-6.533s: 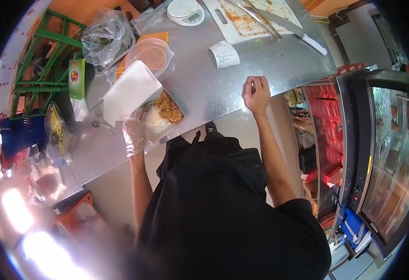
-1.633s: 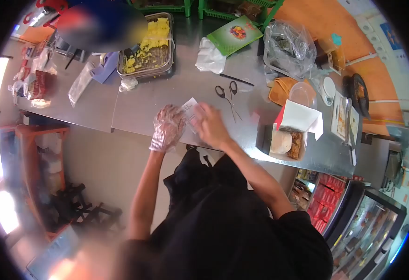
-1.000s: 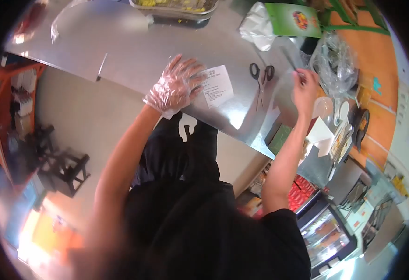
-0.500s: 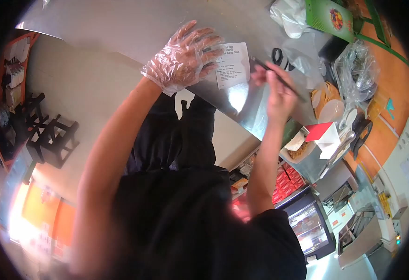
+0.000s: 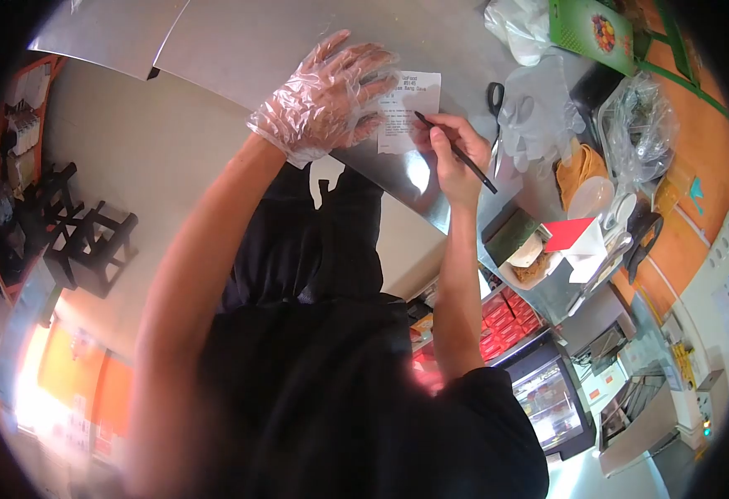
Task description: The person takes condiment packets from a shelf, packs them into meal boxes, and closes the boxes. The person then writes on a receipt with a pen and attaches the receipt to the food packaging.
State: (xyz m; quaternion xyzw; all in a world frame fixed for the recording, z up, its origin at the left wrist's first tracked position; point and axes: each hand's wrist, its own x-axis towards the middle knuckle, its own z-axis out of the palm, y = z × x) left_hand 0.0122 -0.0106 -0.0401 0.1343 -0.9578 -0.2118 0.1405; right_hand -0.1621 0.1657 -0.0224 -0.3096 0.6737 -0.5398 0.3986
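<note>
Tabletop (image 5: pixel 252 50): shiny grey metal, its far right end beside an orange wall (image 5: pixel 687 241).
Writing fingers: the bare right hand (image 5: pixel 462 160) has thumb and fingers closed on a slim black pen (image 5: pixel 476 171).
Pen tip: pointed at the lower part of the receipt; whether it touches cannot be told.
Gloved fingers: the left hand (image 5: pixel 324 104), in a clear plastic glove, is spread wide, fingertips at the receipt's left edge, grasping nothing.
Receipt: a white paper slip with dark print (image 5: pixel 421 90), lying flat between the two hands near the tabletop's edge.
Just beyond the right hand: black-handled scissors (image 5: pixel 495 98), next to a loose, see-through plastic glove (image 5: pixel 538 108).
Farther right: a folded orange cloth (image 5: pixel 579 169) and a round translucent plastic lid (image 5: pixel 591 200).
Food box: open white-and-red carton (image 5: pixel 587 256) holding white and brown food.
Top right: crumpled white plastic bag (image 5: pixel 517 32) touching a green printed box (image 5: pixel 585 37).
</note>
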